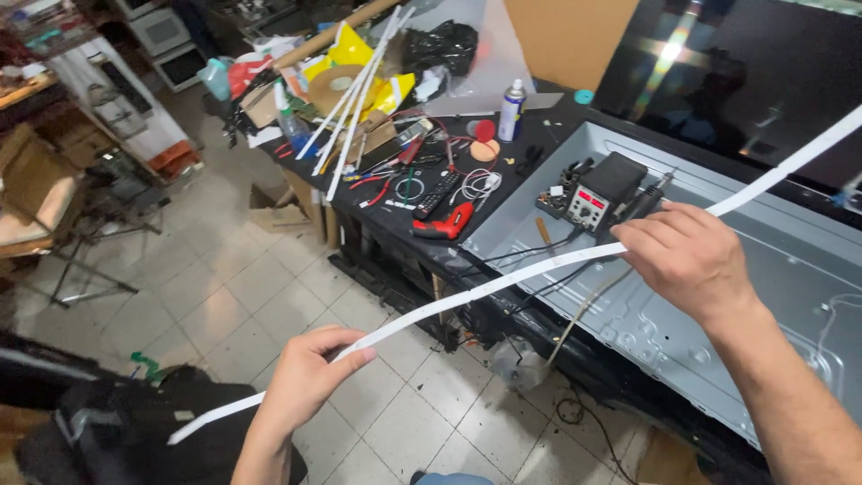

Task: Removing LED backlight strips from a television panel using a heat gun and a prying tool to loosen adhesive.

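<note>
The person's 2 arms are bare, with no sleeves, gloves, rings or watch showing. The left hand and right hand are bare too; blue cloth shows at the bottom edge.

The white strip runs out past the right edge. Its middle is hidden under the right hand.

Probably an electronics repair workshop: cluttered workbench, soldering station, opened television back panel, scattered tools.
</note>
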